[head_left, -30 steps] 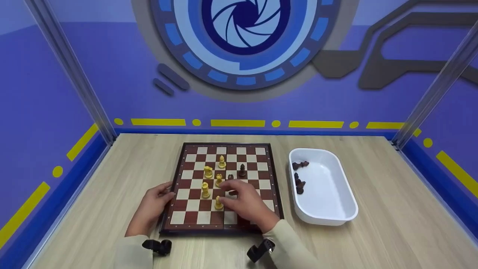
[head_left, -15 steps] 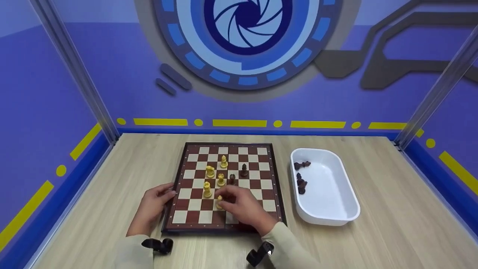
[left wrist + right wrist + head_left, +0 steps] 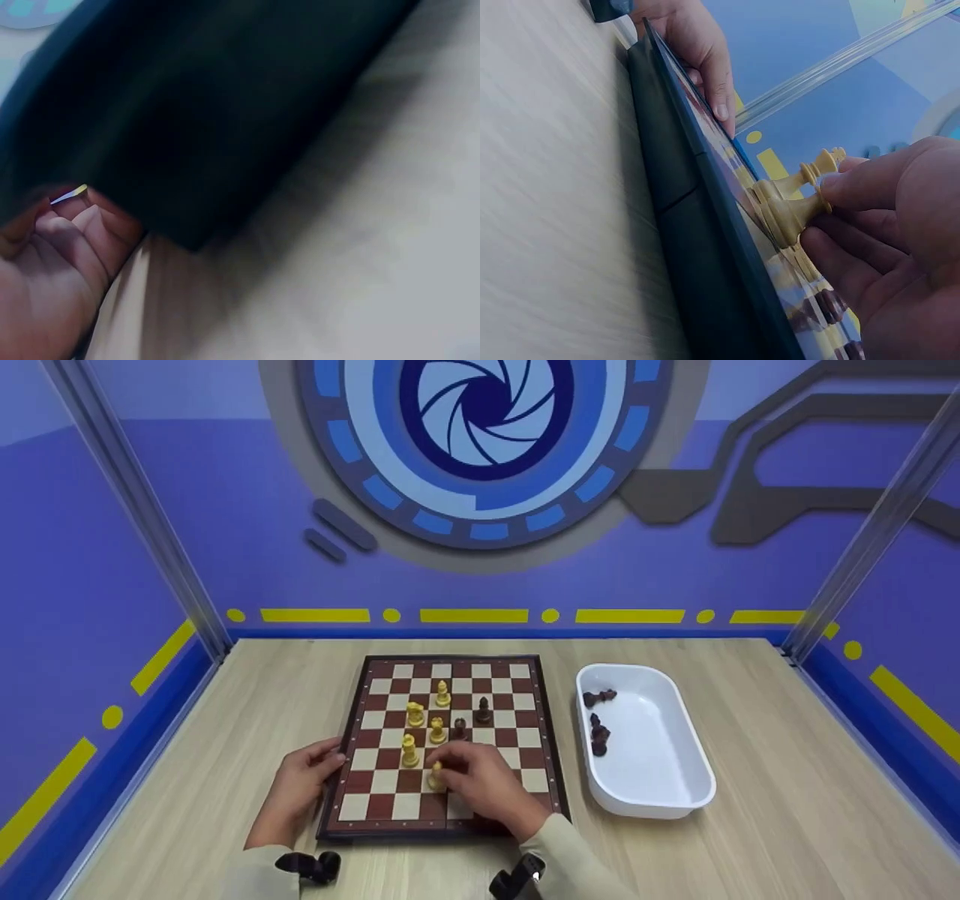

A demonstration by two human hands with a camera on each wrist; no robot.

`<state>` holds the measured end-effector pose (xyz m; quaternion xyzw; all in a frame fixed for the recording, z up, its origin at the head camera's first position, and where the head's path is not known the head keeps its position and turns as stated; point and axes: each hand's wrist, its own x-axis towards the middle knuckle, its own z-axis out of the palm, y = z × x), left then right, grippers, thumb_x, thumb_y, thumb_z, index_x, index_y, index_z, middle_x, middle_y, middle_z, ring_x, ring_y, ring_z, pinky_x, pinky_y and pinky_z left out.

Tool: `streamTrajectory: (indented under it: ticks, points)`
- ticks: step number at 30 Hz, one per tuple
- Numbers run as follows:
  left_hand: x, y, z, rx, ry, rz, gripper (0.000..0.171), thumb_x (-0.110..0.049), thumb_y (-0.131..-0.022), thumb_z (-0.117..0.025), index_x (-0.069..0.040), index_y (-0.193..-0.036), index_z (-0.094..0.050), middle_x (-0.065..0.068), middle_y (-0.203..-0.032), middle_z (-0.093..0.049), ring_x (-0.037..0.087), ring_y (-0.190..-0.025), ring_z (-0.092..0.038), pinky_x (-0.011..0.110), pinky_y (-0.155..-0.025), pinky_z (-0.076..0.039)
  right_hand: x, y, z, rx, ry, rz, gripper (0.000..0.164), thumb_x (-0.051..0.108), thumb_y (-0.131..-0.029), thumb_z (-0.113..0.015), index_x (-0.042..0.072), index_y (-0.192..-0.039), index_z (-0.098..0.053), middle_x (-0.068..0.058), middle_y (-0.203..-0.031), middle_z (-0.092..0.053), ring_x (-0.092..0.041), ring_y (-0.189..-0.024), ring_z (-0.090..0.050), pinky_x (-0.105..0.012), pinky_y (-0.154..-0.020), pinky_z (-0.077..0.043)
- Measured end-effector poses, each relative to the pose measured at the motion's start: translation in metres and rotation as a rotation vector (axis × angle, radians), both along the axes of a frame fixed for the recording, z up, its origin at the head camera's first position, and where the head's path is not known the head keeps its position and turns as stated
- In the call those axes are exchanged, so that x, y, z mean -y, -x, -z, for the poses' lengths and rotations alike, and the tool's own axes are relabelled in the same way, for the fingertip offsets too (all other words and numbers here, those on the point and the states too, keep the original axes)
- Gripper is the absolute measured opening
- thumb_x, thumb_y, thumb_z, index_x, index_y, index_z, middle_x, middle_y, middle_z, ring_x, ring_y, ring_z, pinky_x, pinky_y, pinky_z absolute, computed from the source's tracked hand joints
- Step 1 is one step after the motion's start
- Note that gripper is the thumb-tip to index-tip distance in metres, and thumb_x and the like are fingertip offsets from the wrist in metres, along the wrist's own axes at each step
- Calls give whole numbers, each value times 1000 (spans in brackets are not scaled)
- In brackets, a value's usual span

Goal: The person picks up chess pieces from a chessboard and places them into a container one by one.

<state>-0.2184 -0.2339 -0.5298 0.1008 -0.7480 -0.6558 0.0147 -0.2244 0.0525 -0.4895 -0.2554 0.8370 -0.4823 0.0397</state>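
Note:
On the chessboard [image 3: 448, 824], my right hand [image 3: 487, 780] pinches a small yellow chess piece [image 3: 435, 777] between thumb and index finger. The right wrist view shows the wide base of this held piece [image 3: 787, 219], its head covered by my fingertips. Close by stand a yellow king [image 3: 409, 751] and other yellow pieces: one crowned [image 3: 437, 730], a knight [image 3: 415, 714] and one farther back [image 3: 442, 694]. Two dark chess pieces are upright to their right, one nearer [image 3: 460, 729], the other a dark bishop-like piece [image 3: 483, 710]. My left hand [image 3: 300, 780] holds the board's left edge.
A white tray [image 3: 652, 806] stands right of the board, with several dark pieces [image 3: 598, 735] lying along its left side. The wooden table [image 3: 765, 780] is bounded by blue panels [image 3: 150, 547] at the back and sides.
My right thumb and index finger have closed onto the yellow piece nearest me, after hovering apart around it. The left hand stays at the board's edge. The head view has shifted slightly.

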Motion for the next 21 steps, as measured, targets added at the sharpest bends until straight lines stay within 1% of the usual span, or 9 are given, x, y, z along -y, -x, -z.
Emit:
streamTrajectory:
  ticks: [2,4,8,10,12,13,15,17,21]
  points:
    - [1,0,-1,4,13,-6,40,-4,-94,-60,3,-133,-54,4,-97,-64,9,-80,-61,24,-66,-53,-1,0,-5,-11,9,-8,17,17,-88,-69,18,-105,-72,1,-105,-72,-6,-92,-64,-24,-83,-51]
    - [3,0,-3,1,26,-9,41,-4,-94,-60,3,-133,-54,4,-96,-63,8,-79,-59,23,-65,-52,-2,0,-12,-42,14,-14,17,17,-89,-68,18,-106,-72,0,-105,-72,-6,-91,-64,-24,-81,-52]
    - [4,1,-6,-12,27,-7,41,-3,-93,-61,4,-133,-53,6,-99,-63,8,-80,-59,23,-66,-52,-10,1,-30,-87,38,-19,17,16,-90,-68,19,-106,-71,-2,-101,-72,-6,-84,-65,-22,-74,-54]
    - [3,1,-7,-7,20,0,42,-2,-93,-60,4,-134,-53,6,-100,-63,8,-81,-60,23,-66,-52,-16,1,-37,-96,48,-10,17,16,-90,-68,20,-106,-71,0,-99,-72,-5,-82,-65,-22,-72,-54]
    - [3,1,-6,-1,16,4,42,-2,-93,-60,3,-134,-53,5,-99,-63,8,-80,-60,24,-65,-52,-22,3,-43,-86,61,12,17,16,-90,-68,22,-105,-71,3,-97,-72,-6,-81,-65,-23,-70,-55]
    - [2,1,-6,1,20,5,42,-3,-93,-60,3,-134,-53,5,-98,-63,8,-79,-60,24,-65,-52,-25,4,-45,-77,71,26,17,16,-89,-68,21,-105,-71,3,-97,-72,-7,-81,-65,-24,-70,-54]
    - [2,2,-5,0,38,12,42,-4,-94,-60,3,-134,-53,3,-97,-62,8,-78,-59,24,-63,-51,-32,6,-49,-61,88,52,16,16,-89,-69,23,-103,-72,4,-97,-72,-8,-81,-65,-25,-70,-54]
    - [2,1,-4,6,48,14,41,-5,-94,-60,2,-134,-53,3,-96,-62,8,-77,-59,24,-63,-51,-37,8,-52,-54,112,72,16,15,-88,-69,23,-103,-72,2,-97,-73,-11,-81,-66,-25,-70,-55]
    - [1,0,-3,8,71,14,40,-5,-95,-60,2,-134,-54,3,-95,-62,8,-75,-59,23,-61,-50,-49,11,-56,-85,138,77,17,12,-88,-69,19,-103,-72,-1,-95,-73,-14,-80,-66,-24,-69,-54]
